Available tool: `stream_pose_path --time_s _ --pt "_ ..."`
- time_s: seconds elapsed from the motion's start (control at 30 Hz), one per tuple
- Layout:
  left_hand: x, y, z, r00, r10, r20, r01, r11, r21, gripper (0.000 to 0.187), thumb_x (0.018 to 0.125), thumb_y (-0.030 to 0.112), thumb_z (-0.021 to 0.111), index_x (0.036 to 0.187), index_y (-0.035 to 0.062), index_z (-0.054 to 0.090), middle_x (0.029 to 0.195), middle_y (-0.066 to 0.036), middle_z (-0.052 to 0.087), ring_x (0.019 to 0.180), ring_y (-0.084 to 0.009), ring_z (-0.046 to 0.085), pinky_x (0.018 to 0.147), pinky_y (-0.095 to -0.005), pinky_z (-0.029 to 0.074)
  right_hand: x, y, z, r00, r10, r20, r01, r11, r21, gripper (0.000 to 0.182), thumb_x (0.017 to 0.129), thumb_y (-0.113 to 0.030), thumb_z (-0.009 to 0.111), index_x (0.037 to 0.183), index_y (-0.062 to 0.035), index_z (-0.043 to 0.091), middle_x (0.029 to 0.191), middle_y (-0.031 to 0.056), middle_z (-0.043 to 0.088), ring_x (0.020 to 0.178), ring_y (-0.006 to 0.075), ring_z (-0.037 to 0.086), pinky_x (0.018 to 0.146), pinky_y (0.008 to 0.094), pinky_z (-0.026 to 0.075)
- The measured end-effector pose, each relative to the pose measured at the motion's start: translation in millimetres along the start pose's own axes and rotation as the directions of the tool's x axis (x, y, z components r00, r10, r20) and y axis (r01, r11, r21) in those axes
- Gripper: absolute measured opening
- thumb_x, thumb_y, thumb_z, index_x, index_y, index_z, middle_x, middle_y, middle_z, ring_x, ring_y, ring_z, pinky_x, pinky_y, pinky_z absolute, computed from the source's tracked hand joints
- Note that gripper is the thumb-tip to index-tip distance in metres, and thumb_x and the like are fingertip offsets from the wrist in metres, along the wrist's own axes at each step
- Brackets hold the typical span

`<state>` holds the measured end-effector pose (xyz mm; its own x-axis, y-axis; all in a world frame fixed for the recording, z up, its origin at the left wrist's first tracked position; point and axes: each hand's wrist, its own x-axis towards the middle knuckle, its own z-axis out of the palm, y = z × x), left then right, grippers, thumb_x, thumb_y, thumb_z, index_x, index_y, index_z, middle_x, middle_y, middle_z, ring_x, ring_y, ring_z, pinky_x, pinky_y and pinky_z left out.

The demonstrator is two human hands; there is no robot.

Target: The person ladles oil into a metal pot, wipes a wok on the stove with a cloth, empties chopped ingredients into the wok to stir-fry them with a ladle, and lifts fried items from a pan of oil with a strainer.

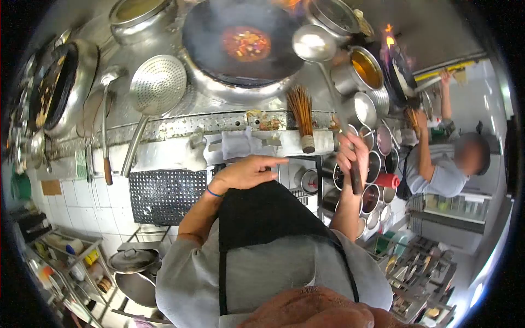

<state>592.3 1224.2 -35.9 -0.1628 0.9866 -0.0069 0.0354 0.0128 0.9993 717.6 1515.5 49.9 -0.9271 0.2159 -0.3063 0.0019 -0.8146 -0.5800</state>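
My right hand (353, 156) is wrapped round the handle of a metal ladle (314, 44), whose round bowl hangs at the right edge of a large black wok (205, 41). Chopped red and yellow food (247, 44) lies in the middle of the wok, with steam over it. In front of my apron (262, 213), my left hand (246, 172) is empty, its fingers apart and pointing right. Near it, on the stove's front ledge, are a folded white cloth (236, 143) and an upright bamboo brush (301, 117).
A perforated skimmer (158, 85) and a wooden-handled ladle (105, 126) lie left of the wok. Right of it stands a pot of orange liquid (366, 68). Further right, a co-worker (445, 172) holds a wok (402, 76) over flames. A second wok (54, 87) is far left.
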Motion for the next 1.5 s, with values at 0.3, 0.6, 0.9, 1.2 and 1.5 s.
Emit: stream_pose_path --time_s 0.3,0.6,0.9,1.2,1.5 --pt "-87 -31 9 0.949 0.0 -0.315 0.042 0.991 0.125 0.046 0.094 0.02 0.06 0.136 0.0055 0.051 0.124 -0.02 0.062 0.109 -0.0307 0.063 0.091 -0.0369 0.049 151 78 45 0.97 -0.234 -0.067 0.037 0.415 -0.909 0.028 0.091 -0.01 0.057 0.117 -0.0005 0.056 0.06 0.0002 0.05 0.042 0.0098 0.047 0.034 0.0262 0.037" --pt "-107 -75 21 0.955 -0.078 -0.287 0.136 0.973 0.187 0.045 0.093 0.023 0.062 0.133 0.0042 0.054 0.122 -0.021 0.063 0.108 -0.0329 0.064 0.092 -0.0376 0.05 129 48 94 0.979 0.153 -0.136 -0.186 0.394 -0.9 0.048 0.093 -0.011 0.057 0.139 -0.0038 0.048 0.066 -0.0037 0.049 0.044 0.0067 0.046 0.036 0.0247 0.037" --pt "-46 -146 47 0.982 -0.17 -0.081 0.182 0.965 0.19 0.039 0.093 0.025 0.059 0.124 0.0024 0.061 0.117 -0.022 0.064 0.108 -0.0375 0.062 0.094 -0.0424 0.049 161 62 74 0.998 -0.002 -0.068 -0.065 0.31 -0.949 0.049 0.093 -0.013 0.057 0.139 -0.0013 0.047 0.06 -0.0027 0.047 0.042 0.0086 0.046 0.035 0.026 0.035" --pt "62 -282 90 0.972 -0.102 0.213 -0.004 0.895 0.446 0.028 0.089 0.025 0.057 0.101 0.002 0.067 0.095 -0.021 0.067 0.095 -0.036 0.065 0.088 -0.0424 0.051 115 21 48 0.993 0.026 -0.111 -0.114 0.318 -0.941 0.049 0.092 -0.009 0.056 0.14 -0.0032 0.048 0.064 -0.0008 0.052 0.042 0.008 0.046 0.038 0.0252 0.038" --pt "177 -377 100 0.988 -0.155 -0.014 0.135 0.811 0.57 0.024 0.086 0.024 0.059 0.091 0.0028 0.07 0.085 -0.02 0.068 0.088 -0.0353 0.067 0.084 -0.0429 0.053 140 37 5 0.91 -0.17 0.378 0.319 -0.294 -0.901 0.052 0.086 -0.007 0.064 0.137 -0.0021 0.052 0.085 0.0095 0.068 0.066 0.0137 0.061 0.06 0.0293 0.049"
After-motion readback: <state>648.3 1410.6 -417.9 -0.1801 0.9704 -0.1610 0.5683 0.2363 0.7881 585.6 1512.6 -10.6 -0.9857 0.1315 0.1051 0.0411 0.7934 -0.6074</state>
